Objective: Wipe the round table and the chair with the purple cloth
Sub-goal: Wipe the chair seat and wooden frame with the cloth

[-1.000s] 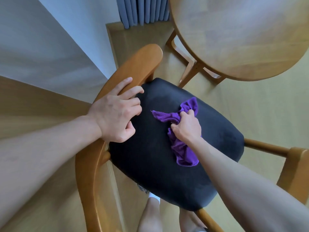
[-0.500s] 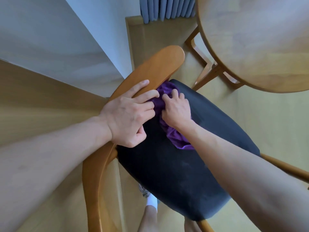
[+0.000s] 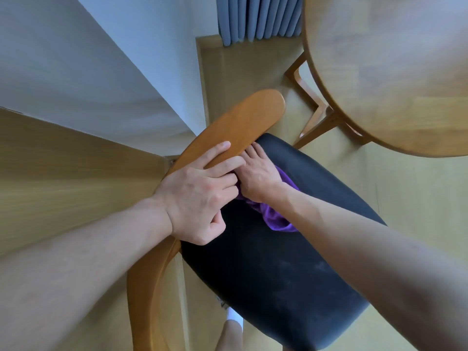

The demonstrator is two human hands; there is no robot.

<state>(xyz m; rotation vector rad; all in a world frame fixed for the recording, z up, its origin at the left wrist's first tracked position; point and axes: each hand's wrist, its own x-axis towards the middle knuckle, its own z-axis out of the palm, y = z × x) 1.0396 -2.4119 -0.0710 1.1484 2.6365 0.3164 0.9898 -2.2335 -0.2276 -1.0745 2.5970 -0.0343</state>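
Observation:
The chair has a black padded seat [image 3: 278, 279] and a curved wooden backrest [image 3: 243, 120]. My left hand [image 3: 197, 198] rests on the backrest, with the index and middle fingers lying straight along the rail. My right hand [image 3: 258, 176] presses the purple cloth [image 3: 277, 221] flat onto the back of the seat. Its straight fingers reach the gap under the backrest. Most of the cloth is hidden under that hand, and a bunched end trails out beside my wrist. The round wooden table [image 3: 392, 72] stands at the upper right, apart from both hands.
A white wall [image 3: 88, 67] and a wooden panel [image 3: 63, 178] close in on the left. Grey-blue curtains [image 3: 258, 19] hang at the top. The table's legs [image 3: 316, 122] stand just beyond the chair. My legs [image 3: 230, 333] are under the seat's front edge.
My right hand slid the cloth from the middle of the seat up to the backrest, and its fingers flattened. My left hand stayed on the backrest. The view moved in closer.

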